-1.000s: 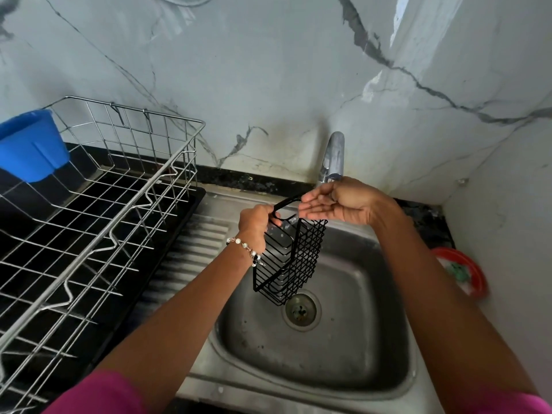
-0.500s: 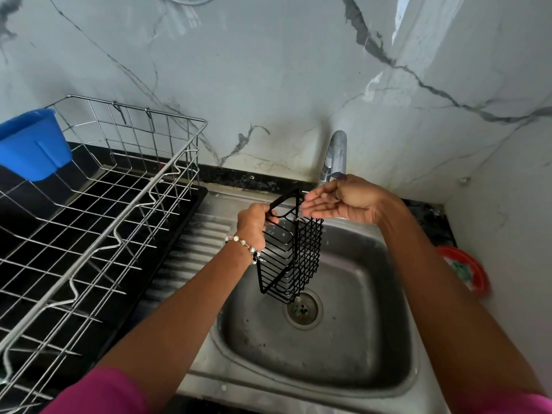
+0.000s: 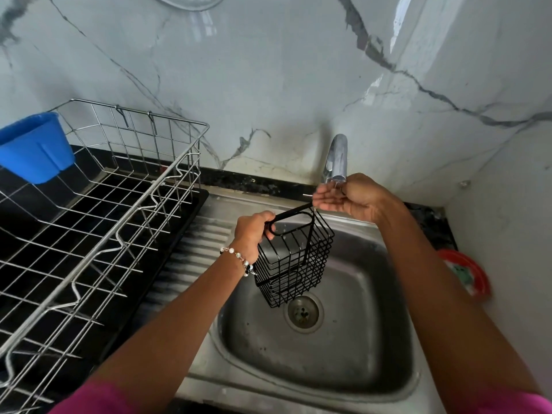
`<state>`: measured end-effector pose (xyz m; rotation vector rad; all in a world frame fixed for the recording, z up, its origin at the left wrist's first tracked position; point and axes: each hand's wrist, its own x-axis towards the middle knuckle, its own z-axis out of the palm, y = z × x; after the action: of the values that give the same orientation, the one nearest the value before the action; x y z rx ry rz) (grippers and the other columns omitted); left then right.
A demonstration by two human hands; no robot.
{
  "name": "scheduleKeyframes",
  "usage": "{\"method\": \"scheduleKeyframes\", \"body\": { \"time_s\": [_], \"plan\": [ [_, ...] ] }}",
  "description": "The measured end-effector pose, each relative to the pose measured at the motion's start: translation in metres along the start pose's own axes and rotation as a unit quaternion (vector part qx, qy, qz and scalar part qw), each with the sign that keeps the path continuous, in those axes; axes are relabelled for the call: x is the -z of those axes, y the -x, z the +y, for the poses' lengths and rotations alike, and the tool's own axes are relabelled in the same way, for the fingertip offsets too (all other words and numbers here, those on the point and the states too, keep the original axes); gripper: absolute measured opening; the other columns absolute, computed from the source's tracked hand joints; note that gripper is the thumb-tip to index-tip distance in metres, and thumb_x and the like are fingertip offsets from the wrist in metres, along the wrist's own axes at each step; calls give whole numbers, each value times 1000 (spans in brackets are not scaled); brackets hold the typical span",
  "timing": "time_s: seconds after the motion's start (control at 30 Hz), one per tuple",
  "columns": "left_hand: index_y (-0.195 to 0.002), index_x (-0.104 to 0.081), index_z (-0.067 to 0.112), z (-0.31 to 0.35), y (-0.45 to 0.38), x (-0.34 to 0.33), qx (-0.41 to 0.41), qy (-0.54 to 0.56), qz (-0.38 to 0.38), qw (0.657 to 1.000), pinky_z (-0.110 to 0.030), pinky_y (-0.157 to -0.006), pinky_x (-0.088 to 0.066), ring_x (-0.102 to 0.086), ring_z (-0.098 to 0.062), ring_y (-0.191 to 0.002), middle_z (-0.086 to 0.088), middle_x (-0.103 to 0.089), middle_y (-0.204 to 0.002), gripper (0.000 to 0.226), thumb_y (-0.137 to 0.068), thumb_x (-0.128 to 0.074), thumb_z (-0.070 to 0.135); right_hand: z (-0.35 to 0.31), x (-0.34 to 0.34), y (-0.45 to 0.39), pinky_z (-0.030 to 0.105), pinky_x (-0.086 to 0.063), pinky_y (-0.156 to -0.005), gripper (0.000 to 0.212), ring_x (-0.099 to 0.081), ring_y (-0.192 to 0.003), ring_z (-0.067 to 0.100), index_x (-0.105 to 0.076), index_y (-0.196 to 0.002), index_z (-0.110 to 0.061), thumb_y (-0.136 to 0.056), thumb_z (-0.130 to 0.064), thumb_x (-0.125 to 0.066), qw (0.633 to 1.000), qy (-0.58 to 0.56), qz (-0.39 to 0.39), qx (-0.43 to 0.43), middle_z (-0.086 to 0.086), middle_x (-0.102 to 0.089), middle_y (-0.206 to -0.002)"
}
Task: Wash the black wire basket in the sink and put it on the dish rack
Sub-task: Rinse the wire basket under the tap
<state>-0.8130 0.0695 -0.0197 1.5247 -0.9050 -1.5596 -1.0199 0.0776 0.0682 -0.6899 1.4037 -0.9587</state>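
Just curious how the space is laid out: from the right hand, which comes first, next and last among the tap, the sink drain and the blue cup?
1. Tap: just behind the right hand.
2. Sink drain: below it, in the basin.
3. Blue cup: far left, on the dish rack.

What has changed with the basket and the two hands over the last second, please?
The black wire basket has swung from nearly edge-on to show its open top. The left hand keeps gripping its rim. The right hand has lifted off the basket and stays open under the tap. The sink and dish rack are unchanged.
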Motion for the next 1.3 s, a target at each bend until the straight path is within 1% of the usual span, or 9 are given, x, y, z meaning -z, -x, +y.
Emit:
{"method": "scheduleKeyframes", "body": {
  "time_s": [0.33, 0.43, 0.6, 0.77, 0.93, 1.07, 1.13, 1.2, 1.3],
  "plan": [
    [-61, -64, 9, -1, 0, 5, -8, 7, 0, 1000, -23, -49, -30, -44, -8, -36, 2, -58, -44, 20, -81, -68, 12, 6, 1, -5, 39, -57, -84, 24, -69, -97, 34, -61, -103, 14, -96, 7, -39, 999, -24, 21, 10, 29, -66, -104],
    [-62, -64, 9, 0, 1, 7, -10, -6, 1, 1000, -19, -43, -30, -41, -5, -32, 2, -57, -44, 20, -82, -68, 14, 17, 2, -9, 36, -56, -82, 18, -66, -93, 30, -63, -93, 8, -93, 6, -45, 992, 95, 76, 36, 24, -65, -101],
    [-66, -65, 10, 2, 1, 13, -8, 26, -5, 1000, -16, -40, -31, -41, -6, -38, 3, -55, -45, 18, -82, -70, 14, 49, 1, -11, 41, -41, -91, 13, -55, -106, 14, -66, -98, -12, -91, -22, -62, 975, 220, -16, 19, -1, -65, -112],
    [-72, -68, 12, -3, -4, 23, 1, 61, -24, 998, -19, -46, -33, -46, -7, -44, 5, -56, -48, 12, -82, -72, 16, 60, -6, -10, 39, -35, -81, 19, -56, -74, 10, -55, -75, -17, -94, -19, -58, 980, 163, -53, 100, -6, -62, -73],
    [-71, -70, 14, 5, -8, 24, -91, -103, -41, 990, -24, -63, -42, -54, -11, -59, 3, -67, -63, 20, -90, -62, 18, 60, -16, -5, 25, -35, -64, 21, -47, -64, 5, -59, -74, -17, -93, -9, -56, 974, 141, -56, 166, -5, -55, -69],
    [-92, -65, 19, 23, 4, 7, -202, -347, -133, 906, -19, -65, -40, -55, -11, -74, 4, -63, -83, 18, -96, -55, 34, 51, -25, -4, 23, -40, -65, 14, -49, -70, 12, -65, -81, -10, -93, -11, -58, 965, 182, -72, 173, 5, -57, -75],
    [-102, -63, 12, 30, 6, -5, -230, -368, -160, 887, -29, -72, -46, -60, -20, -84, -7, -65, -93, 27, -97, -54, 37, 47, -26, -5, 19, -39, -57, 13, -47, -64, 10, -67, -80, -11, -91, -12, -61, 966, 187, -74, 162, 6, -56, -72],
    [-106, -62, 9, 33, 7, -12, -220, -340, -173, 898, -34, -78, -46, -60, -25, -91, -16, -66, -103, 32, -95, -56, 38, 45, -20, -7, 22, -38, -56, 11, -47, -62, 11, -70, -82, -10, -89, -15, -64, 971, 170, -77, 148, 11, -58, -75],
    [-96, -68, 16, 29, 7, -17, -190, -274, -181, 925, -35, -88, -46, -61, -23, -96, -12, -69, -104, 31, -89, -63, 45, 43, -5, -10, 30, -50, -73, 23, -59, -72, 17, -70, -92, 0, -93, -19, -59, 991, 72, -44, 106, 15, -68, -86]
  ]
}}
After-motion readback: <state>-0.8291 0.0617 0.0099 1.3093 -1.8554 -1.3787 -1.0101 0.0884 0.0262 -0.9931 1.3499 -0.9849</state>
